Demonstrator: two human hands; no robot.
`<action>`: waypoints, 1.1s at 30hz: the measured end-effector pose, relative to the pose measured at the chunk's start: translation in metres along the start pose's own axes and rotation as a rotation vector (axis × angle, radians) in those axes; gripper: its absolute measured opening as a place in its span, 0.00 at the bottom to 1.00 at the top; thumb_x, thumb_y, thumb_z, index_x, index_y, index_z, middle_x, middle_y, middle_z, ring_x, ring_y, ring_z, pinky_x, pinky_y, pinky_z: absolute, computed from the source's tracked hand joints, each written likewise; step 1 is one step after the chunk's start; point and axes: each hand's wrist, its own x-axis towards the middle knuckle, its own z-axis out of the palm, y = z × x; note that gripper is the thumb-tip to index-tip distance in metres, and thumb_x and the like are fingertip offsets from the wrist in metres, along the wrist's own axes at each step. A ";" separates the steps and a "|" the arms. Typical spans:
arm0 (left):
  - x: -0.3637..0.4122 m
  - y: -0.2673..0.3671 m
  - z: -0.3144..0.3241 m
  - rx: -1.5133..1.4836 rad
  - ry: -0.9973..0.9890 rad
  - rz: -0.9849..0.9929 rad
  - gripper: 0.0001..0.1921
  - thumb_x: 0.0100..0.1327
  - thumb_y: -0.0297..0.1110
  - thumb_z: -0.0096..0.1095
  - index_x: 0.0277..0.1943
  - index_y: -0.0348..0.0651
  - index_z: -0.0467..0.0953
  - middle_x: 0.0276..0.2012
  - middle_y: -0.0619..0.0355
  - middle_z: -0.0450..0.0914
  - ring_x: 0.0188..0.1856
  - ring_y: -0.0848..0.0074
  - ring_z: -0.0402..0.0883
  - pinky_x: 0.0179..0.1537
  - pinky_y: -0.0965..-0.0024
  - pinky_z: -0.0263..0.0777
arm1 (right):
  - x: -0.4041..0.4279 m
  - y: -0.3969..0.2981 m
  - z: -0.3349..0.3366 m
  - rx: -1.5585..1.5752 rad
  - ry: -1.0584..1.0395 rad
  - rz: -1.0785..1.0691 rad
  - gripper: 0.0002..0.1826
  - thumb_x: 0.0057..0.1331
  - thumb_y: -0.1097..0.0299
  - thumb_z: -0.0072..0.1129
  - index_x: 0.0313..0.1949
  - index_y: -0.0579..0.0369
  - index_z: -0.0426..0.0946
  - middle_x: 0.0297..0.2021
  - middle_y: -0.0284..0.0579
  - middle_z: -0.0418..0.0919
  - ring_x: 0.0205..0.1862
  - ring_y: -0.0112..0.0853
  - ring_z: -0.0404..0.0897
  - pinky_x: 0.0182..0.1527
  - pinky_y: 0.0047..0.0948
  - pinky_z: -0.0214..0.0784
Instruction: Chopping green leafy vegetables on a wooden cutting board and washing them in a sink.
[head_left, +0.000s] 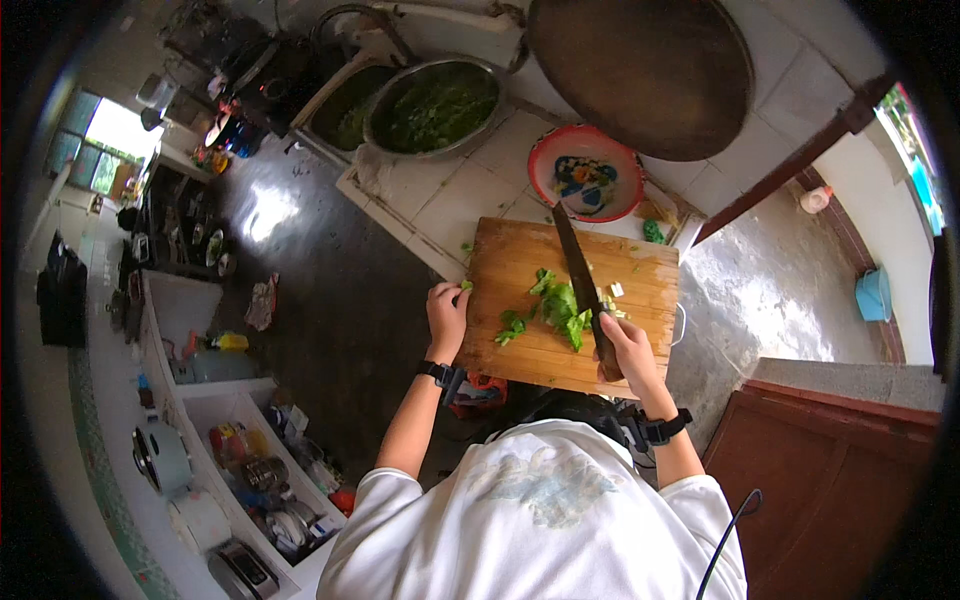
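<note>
My right hand (628, 346) grips the dark handle of a kitchen knife (576, 259), whose blade points away from me over a wooden cutting board (502, 255). Chopped leafy greens (559, 306) lie on the board left of the blade, with small pale stem pieces (616, 289) to its right. At the board's left edge is my left hand (448, 311), its fingertips close together by a small green scrap (466, 285); whether they pinch it, I cannot tell.
Beyond the board stands a red-rimmed enamel basin (536, 169) with a patterned inside. A metal bowl of greens (491, 124) sits by the sink (319, 124). A large round dark lid or pan (645, 67) leans on the tiled wall. A green mesh scrubber (653, 232) lies near the counter's right corner.
</note>
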 end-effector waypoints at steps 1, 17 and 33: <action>0.003 0.008 0.001 0.038 -0.001 0.044 0.07 0.59 0.28 0.62 0.35 0.32 0.77 0.37 0.50 0.75 0.43 0.61 0.74 0.44 0.60 0.71 | -0.003 0.002 -0.010 0.015 0.024 -0.011 0.20 0.67 0.52 0.48 0.39 0.60 0.70 0.18 0.41 0.73 0.11 0.26 0.71 0.12 0.24 0.65; -0.078 0.095 0.046 0.054 -0.131 -0.183 0.39 0.65 0.53 0.45 0.69 0.39 0.41 0.68 0.40 0.40 0.70 0.50 0.35 0.66 0.51 0.31 | -0.023 0.094 -0.120 0.654 0.103 0.066 0.22 0.68 0.47 0.42 0.43 0.54 0.69 0.22 0.38 0.72 0.19 0.26 0.73 0.14 0.26 0.66; -0.033 0.161 0.121 -0.149 -0.092 -0.023 0.31 0.63 0.49 0.50 0.67 0.50 0.54 0.67 0.49 0.52 0.69 0.59 0.47 0.66 0.52 0.39 | -0.030 0.106 -0.073 0.566 -0.054 0.225 0.19 0.68 0.49 0.41 0.42 0.52 0.66 0.20 0.42 0.72 0.17 0.33 0.73 0.16 0.30 0.68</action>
